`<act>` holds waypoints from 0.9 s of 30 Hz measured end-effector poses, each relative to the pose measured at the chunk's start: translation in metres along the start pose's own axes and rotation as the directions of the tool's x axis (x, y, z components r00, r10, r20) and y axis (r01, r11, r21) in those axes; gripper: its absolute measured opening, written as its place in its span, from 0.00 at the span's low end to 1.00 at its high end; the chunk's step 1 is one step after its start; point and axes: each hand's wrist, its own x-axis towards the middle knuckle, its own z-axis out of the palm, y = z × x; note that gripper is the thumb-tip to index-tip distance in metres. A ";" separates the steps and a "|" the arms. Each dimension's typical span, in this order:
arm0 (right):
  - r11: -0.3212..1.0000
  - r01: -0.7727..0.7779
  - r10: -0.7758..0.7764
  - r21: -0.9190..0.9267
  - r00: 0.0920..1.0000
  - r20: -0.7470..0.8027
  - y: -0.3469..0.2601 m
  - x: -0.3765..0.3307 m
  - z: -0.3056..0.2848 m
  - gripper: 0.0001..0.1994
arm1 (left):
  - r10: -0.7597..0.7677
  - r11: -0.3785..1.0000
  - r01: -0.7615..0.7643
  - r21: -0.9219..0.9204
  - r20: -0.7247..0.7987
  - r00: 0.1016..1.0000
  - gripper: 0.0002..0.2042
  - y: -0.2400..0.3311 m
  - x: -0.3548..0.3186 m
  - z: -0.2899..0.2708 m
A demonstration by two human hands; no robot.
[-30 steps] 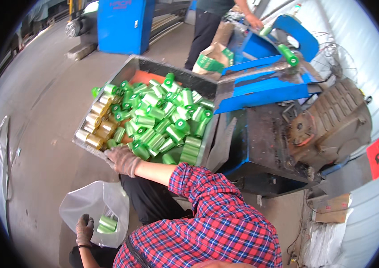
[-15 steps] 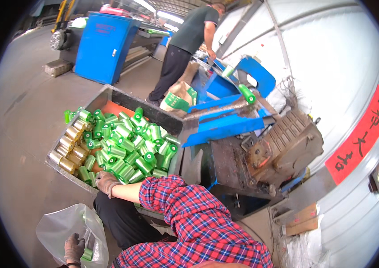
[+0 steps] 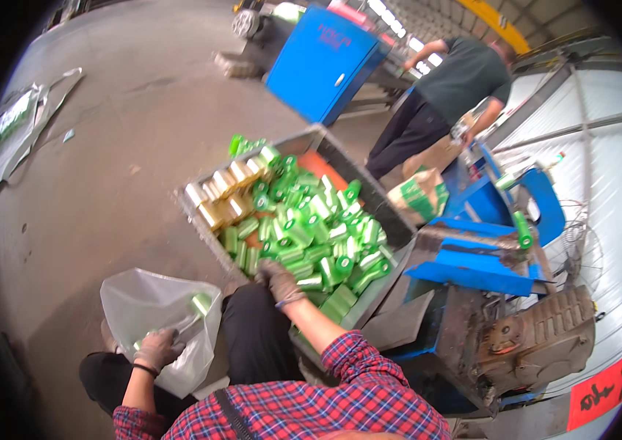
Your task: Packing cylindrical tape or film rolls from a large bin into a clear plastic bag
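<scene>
A dark metal bin (image 3: 212, 246) in front of me holds a heap of shiny green rolls (image 3: 300, 233) and a smaller group of gold rolls (image 3: 230, 192) at its left corner. My right hand (image 3: 279, 280), in a grey glove, reaches over the bin's near edge onto the green rolls; its fingertips bend down and are partly hidden. Lower left, a clear plastic bag (image 3: 138, 293) stands open-mouthed by my knee, with a green roll (image 3: 201, 303) inside. My gloved left hand (image 3: 158, 349) is curled at the bag's near side, seemingly gripping its plastic.
Right of the bin stand a blue metal chute (image 3: 465, 253) and a rusty brown motor housing (image 3: 542, 334). A co-worker (image 3: 454, 84) leans over machinery behind them, near a printed sack (image 3: 419, 194). Further back is a blue cabinet (image 3: 325, 62). Sheeting (image 3: 32, 125) lies far left.
My view has swung left, so the bin, bag and machines appear further right. The co-worker now has one arm raised out sideways. My right hand stays at the bin's near edge.
</scene>
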 end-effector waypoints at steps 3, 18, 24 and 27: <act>0.999 -0.035 0.034 -0.001 0.969 -0.246 0.053 0.014 -0.068 0.13 | -0.047 0.997 0.041 0.064 0.089 0.995 0.18 0.025 0.007 -0.011; 0.095 -0.422 -0.405 -0.902 0.811 -0.422 -0.077 0.280 -0.240 0.32 | -0.407 0.894 0.447 0.023 0.460 0.789 0.19 -0.007 0.055 0.004; -0.058 -0.391 -0.277 -0.919 0.890 -0.361 -0.090 0.297 -0.247 0.44 | -0.022 0.982 -0.075 0.175 0.495 0.869 0.15 -0.093 0.036 0.058; -0.016 -0.475 -0.135 -0.880 0.873 -0.469 -0.095 0.292 -0.244 0.47 | 0.064 0.901 -0.292 0.321 0.566 0.822 0.14 -0.095 0.047 0.053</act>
